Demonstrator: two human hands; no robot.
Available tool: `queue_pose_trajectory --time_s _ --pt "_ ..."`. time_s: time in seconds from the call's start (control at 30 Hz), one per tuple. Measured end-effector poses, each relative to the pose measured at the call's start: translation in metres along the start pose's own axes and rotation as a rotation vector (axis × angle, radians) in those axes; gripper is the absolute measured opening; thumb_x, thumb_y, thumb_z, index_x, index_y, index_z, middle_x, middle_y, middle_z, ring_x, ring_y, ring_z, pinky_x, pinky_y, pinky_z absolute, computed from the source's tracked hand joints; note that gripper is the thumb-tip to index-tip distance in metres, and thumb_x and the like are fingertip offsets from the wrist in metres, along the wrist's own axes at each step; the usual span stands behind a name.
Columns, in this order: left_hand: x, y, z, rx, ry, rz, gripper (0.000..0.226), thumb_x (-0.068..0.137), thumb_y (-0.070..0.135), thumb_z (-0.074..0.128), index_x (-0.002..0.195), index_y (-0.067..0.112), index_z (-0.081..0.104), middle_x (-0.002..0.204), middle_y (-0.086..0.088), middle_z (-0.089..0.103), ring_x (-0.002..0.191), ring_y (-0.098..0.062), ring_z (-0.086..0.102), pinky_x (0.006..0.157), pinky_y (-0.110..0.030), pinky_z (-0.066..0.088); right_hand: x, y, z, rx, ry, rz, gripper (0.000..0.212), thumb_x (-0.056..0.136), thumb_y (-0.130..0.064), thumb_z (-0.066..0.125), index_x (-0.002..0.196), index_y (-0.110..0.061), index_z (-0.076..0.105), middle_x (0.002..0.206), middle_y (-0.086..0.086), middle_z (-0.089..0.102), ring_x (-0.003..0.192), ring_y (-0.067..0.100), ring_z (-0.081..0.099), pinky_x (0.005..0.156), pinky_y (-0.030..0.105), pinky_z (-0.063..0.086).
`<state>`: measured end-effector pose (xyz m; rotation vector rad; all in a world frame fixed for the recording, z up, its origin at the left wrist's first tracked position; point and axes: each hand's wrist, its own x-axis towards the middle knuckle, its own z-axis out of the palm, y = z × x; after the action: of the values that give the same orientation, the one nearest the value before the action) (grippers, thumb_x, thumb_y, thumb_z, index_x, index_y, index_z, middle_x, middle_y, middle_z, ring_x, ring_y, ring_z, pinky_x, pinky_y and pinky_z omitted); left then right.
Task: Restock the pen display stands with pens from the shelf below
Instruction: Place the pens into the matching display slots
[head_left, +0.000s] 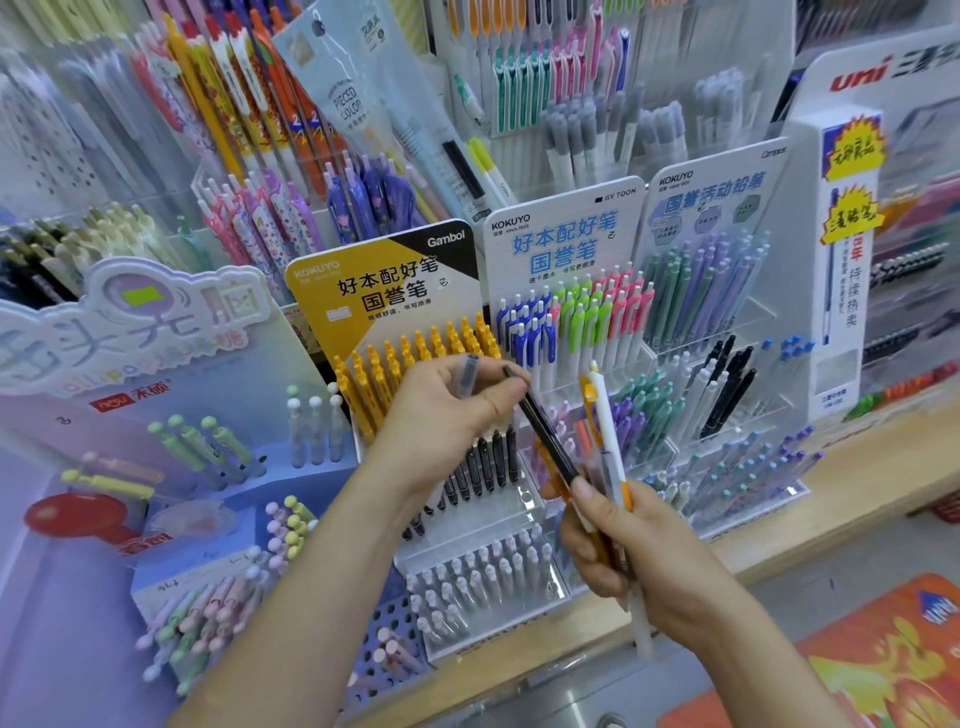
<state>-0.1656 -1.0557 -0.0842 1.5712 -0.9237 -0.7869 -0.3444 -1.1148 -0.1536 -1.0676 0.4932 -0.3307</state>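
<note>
My right hand (634, 551) grips a small bundle of pens (605, 447), among them white and yellow-orange ones standing upward. My left hand (447, 405) pinches the top of a black pen (545, 431) that slants down into that bundle, and a clear grey-capped pen (469, 375) lies across its fingers. Both hands hover in front of the yellow Kokuyo stand (384, 291), whose top row holds yellow pens (415, 358), with black pens (483, 462) below and white pens (478, 582) at the bottom.
A white Kokuyo stand (566, 234) with blue, green and pink pens sits to the right, then a pencil stand (711, 218). A pastel purple stand (135, 322) is on the left. A wooden shelf edge (857, 467) runs below, with an orange carton (883, 660) at lower right.
</note>
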Motion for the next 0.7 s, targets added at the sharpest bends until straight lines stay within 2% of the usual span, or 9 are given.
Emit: queue_pose_trajectory --time_s 0.03,0.1,0.2,0.27,0.37,0.47,0.53,0.6,0.7 --pt "0.001 0.001 -0.005 -0.019 0.015 0.014 0.009 0.089 0.008 0.064 0.092 0.006 0.071 0.066 0.004 0.066 0.044 -0.001 0.043 0.042 -0.01 0.033 0.0 0.001 -0.002 0.041 -0.013 -0.002 0.022 0.086 -0.043 0.067 0.072 -0.027 0.07 0.061 0.007 0.041 0.041 0.013 0.034 0.041 0.021 0.026" --pt "0.001 0.002 -0.013 -0.04 0.015 0.047 0.012 0.091 0.007 0.06 0.094 0.008 0.071 0.075 -0.008 0.067 0.045 -0.008 0.033 0.04 -0.017 0.026 0.001 0.004 -0.006 0.173 -0.039 0.001 0.025 0.075 -0.045 0.079 0.078 -0.022 0.072 0.061 0.006 0.042 0.039 0.01 0.033 0.039 0.019 0.026" --pt "-0.004 0.001 -0.018 -0.057 0.011 0.05 0.013 0.093 0.006 0.056 0.095 0.008 0.069 0.059 0.011 0.06 0.046 -0.01 0.026 0.04 -0.02 0.021 0.006 0.008 -0.007 0.371 -0.025 0.02 0.041 0.063 -0.036 0.09 0.086 -0.015 0.065 0.062 0.004 0.045 0.038 0.007 0.034 0.035 0.016 0.027" --pt "-0.01 0.0 -0.02 -0.034 0.026 0.019 0.011 0.091 0.012 0.059 0.095 0.009 0.069 0.052 0.017 0.055 0.043 -0.007 0.029 0.039 -0.017 0.024 0.009 0.012 -0.006 0.422 -0.018 0.014 0.043 0.066 -0.027 0.089 0.091 -0.014 0.056 0.063 0.004 0.046 0.038 0.006 0.034 0.035 0.016 0.027" --pt "-0.021 -0.005 -0.023 -0.046 0.118 -0.034 0.011 0.082 0.013 0.069 0.092 0.008 0.071 0.052 0.018 0.057 0.04 0.003 0.045 0.041 -0.005 0.033 0.014 0.017 -0.002 0.287 -0.009 -0.031 0.026 0.081 -0.022 0.079 0.088 -0.013 0.055 0.066 0.008 0.049 0.039 0.007 0.033 0.036 0.017 0.028" --pt "-0.033 -0.012 -0.029 -0.051 0.282 -0.058 0.013 0.075 0.011 0.076 0.089 0.011 0.073 0.059 0.01 0.066 0.044 0.003 0.053 0.047 -0.007 0.039 0.019 0.021 0.008 0.088 0.052 -0.091 0.011 0.088 -0.017 0.063 0.085 -0.011 0.055 0.072 0.015 0.058 0.038 0.01 0.03 0.039 0.017 0.026" --pt "-0.038 -0.017 -0.04 0.013 0.377 -0.034 0.014 0.075 0.012 0.078 0.088 0.017 0.074 0.071 0.002 0.073 0.06 -0.003 0.065 0.06 -0.013 0.048 0.024 0.024 0.012 0.019 0.098 -0.099 0.012 0.088 -0.018 0.059 0.09 -0.007 0.054 0.079 0.018 0.065 0.039 0.011 0.03 0.039 0.019 0.025" --pt "-0.041 -0.02 -0.055 0.045 0.426 0.0 0.015 0.078 0.006 0.075 0.087 0.017 0.074 0.077 0.001 0.075 0.072 -0.006 0.07 0.065 -0.012 0.049 0.027 0.027 0.012 -0.02 0.147 -0.085 0.008 0.088 -0.019 0.06 0.087 -0.011 0.06 0.084 0.02 0.065 0.04 0.012 0.03 0.039 0.02 0.025" --pt "-0.043 -0.029 -0.07 0.252 0.4 -0.025 0.019 0.081 0.003 0.073 0.085 0.021 0.073 0.078 0.009 0.074 0.075 0.003 0.068 0.066 -0.006 0.047 0.029 0.03 0.007 -0.019 0.198 -0.056 0.016 0.092 -0.016 0.058 0.076 -0.017 0.062 0.083 0.02 0.06 0.04 0.013 0.029 0.039 0.021 0.023"
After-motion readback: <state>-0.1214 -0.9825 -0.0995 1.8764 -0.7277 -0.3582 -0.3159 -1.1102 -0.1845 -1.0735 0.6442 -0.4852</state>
